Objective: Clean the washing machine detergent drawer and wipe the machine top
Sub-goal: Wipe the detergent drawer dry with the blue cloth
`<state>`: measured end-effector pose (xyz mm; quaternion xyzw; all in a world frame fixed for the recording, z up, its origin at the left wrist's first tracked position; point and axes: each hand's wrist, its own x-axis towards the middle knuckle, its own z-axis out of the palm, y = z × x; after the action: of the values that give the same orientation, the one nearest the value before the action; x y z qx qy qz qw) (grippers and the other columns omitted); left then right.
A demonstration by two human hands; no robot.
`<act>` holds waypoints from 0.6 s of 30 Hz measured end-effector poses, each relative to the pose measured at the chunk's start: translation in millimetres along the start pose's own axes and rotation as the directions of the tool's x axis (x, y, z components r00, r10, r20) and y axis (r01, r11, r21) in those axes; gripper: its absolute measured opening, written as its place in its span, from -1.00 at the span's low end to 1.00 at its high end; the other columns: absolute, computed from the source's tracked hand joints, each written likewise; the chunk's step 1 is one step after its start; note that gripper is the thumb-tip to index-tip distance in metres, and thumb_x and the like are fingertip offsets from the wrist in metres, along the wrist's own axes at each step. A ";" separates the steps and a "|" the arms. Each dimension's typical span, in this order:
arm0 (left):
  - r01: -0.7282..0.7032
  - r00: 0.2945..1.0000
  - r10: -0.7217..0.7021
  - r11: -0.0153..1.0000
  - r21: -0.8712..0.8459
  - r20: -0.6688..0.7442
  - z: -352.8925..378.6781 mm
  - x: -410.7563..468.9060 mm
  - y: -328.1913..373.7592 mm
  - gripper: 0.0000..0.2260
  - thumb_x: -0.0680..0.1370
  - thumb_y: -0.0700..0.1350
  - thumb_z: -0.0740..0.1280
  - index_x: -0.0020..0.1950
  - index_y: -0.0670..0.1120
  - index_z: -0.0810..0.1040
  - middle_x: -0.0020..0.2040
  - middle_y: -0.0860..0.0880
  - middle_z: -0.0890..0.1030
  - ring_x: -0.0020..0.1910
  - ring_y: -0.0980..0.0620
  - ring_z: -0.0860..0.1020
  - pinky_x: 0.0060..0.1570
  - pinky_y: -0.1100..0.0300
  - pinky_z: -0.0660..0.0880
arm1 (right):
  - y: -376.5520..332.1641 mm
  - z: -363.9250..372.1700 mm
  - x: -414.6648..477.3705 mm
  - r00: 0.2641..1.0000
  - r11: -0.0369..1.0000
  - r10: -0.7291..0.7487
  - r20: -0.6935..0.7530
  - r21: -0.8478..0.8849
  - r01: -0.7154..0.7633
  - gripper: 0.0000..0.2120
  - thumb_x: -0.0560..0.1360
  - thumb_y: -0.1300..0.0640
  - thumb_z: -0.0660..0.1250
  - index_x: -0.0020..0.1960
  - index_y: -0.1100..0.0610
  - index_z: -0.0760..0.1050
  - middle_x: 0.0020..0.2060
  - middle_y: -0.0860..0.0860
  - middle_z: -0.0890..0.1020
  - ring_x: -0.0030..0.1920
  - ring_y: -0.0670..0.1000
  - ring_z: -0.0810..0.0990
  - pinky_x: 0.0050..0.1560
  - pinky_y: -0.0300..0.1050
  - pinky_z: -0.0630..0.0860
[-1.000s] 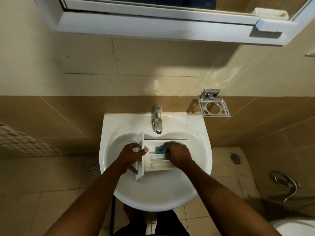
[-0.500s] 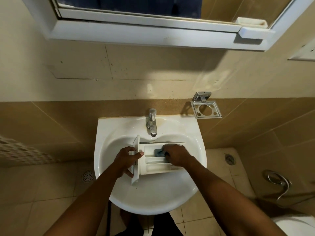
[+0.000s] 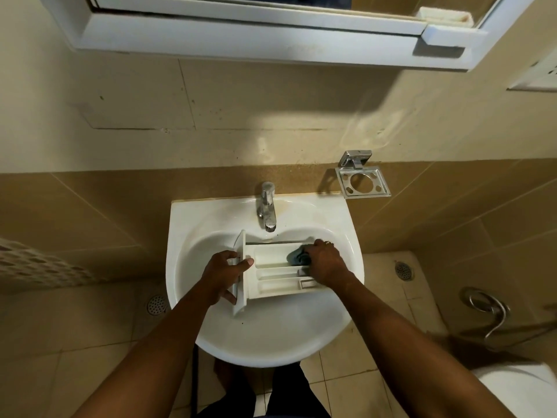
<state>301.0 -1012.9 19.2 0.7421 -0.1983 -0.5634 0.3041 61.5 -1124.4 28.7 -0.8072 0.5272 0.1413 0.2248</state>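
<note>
The sink [image 3: 187,224] held the drawer [image 3: 271,268], which lay across the basin with its compartments facing up (the front panel at its left end). The left hand [image 3: 221,274] gripped this panel, fingers curled round its outer side and thumb over the inner side. The right hand [image 3: 327,262] had its fingers curled on the cloth [image 3: 297,256], which was pressed under them in the far compartment.

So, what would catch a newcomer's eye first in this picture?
Probably the white detergent drawer lying in the sink, between two hands: the left hand grips its front panel and the right hand presses a blue cloth into its far compartment. After that, the chrome tap just behind it and the metal holder on the wall to the right.
</note>
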 end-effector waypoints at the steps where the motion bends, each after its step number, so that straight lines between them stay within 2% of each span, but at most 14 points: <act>1: 0.001 1.000 -0.001 1.000 0.003 -0.001 0.4 -0.4 0.4 -0.43 0.47 0.08 0.56 0.40 -0.06 0.47 0.13 -0.17 0.60 0.04 -0.17 0.63 -0.41 -0.28 0.62 | -2.1 -0.5 -3.4 1.000 1.000 -0.018 0.014 0.019 0.017 -0.53 0.45 0.04 0.55 0.32 0.04 0.57 0.25 0.05 0.63 0.27 0.13 0.58 0.32 -0.07 0.45; 3: -0.002 1.000 0.002 1.000 0.018 0.014 1.8 -0.7 1.5 -0.44 0.47 0.07 0.56 0.39 -0.04 0.48 0.13 -0.16 0.60 0.03 -0.17 0.63 -0.41 -0.29 0.62 | -4.8 -5.8 -7.7 0.999 1.000 -0.031 0.034 0.001 0.031 -0.65 0.47 0.01 0.52 0.23 0.02 0.62 0.15 0.01 0.69 0.18 0.09 0.63 0.22 -0.10 0.51; 4: -0.004 1.000 0.003 1.000 0.022 0.021 1.7 -0.8 1.9 -0.44 0.47 0.07 0.56 0.39 -0.04 0.48 0.13 -0.16 0.60 0.02 -0.17 0.64 -0.41 -0.30 0.61 | -5.3 -9.5 -8.8 1.000 0.999 -0.018 -0.004 -0.039 0.018 -0.71 0.52 -0.03 0.45 0.20 0.04 0.63 0.12 0.01 0.70 0.13 0.09 0.65 0.16 -0.11 0.53; 6: 0.005 1.000 -0.005 1.000 0.018 0.024 1.0 -0.5 1.8 -0.42 0.47 0.07 0.56 0.42 -0.05 0.46 0.14 -0.17 0.60 0.04 -0.18 0.63 -0.42 -0.29 0.61 | -5.1 -13.4 -13.9 0.995 0.998 -0.003 -0.104 -0.059 -0.004 -0.73 0.57 -0.09 0.34 0.14 0.05 0.62 0.05 0.02 0.70 0.07 0.10 0.65 0.06 -0.12 0.51; 8: 0.013 1.000 -0.013 1.000 -0.012 0.027 -0.3 0.0 0.7 -0.37 0.46 0.07 0.56 0.46 -0.07 0.44 0.18 -0.18 0.58 0.06 -0.18 0.61 -0.43 -0.24 0.61 | -8.6 -10.0 -24.1 0.994 0.998 -0.021 -0.105 -0.065 0.014 -0.73 0.58 -0.09 0.32 0.16 0.03 0.62 0.04 0.01 0.68 0.06 0.11 0.65 0.07 -0.10 0.53; 11: 0.008 0.999 -0.008 1.000 -0.018 0.036 -2.0 -0.4 1.1 -0.34 0.46 0.09 0.56 0.47 -0.08 0.43 0.21 -0.18 0.57 0.08 -0.19 0.61 -0.43 -0.22 0.62 | -14.1 10.6 -39.0 0.994 0.990 -0.093 -0.049 -0.110 0.088 -0.72 0.62 -0.02 0.26 0.30 -0.08 0.58 0.14 0.06 0.57 0.10 0.15 0.62 0.11 -0.05 0.54; 14: 0.012 1.000 -0.011 1.000 -0.013 0.025 -1.6 0.4 1.0 -0.35 0.46 0.09 0.56 0.47 -0.08 0.43 0.20 -0.18 0.57 0.06 -0.18 0.61 -0.43 -0.23 0.62 | -27.9 19.7 -37.1 0.990 0.978 -0.139 -0.020 -0.161 0.134 -0.66 0.64 0.03 0.20 0.36 -0.20 0.54 0.23 0.14 0.49 0.12 0.21 0.58 0.13 0.00 0.52; 18: 0.017 1.000 -0.017 1.000 0.007 0.007 0.6 0.7 1.1 -0.35 0.46 0.11 0.55 0.47 -0.07 0.44 0.23 -0.18 0.56 0.08 -0.20 0.60 -0.39 -0.30 0.62 | -81.0 32.2 -22.7 0.991 0.923 -0.122 0.062 -0.359 0.136 -0.64 0.61 0.02 0.22 0.37 -0.02 0.52 0.44 0.28 0.33 0.31 0.29 0.47 0.26 0.10 0.46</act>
<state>300.7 -1014.3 19.3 0.7428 -0.1951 -0.5679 0.2962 126.6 -1062.2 28.9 -0.8647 0.4335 0.2366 0.0909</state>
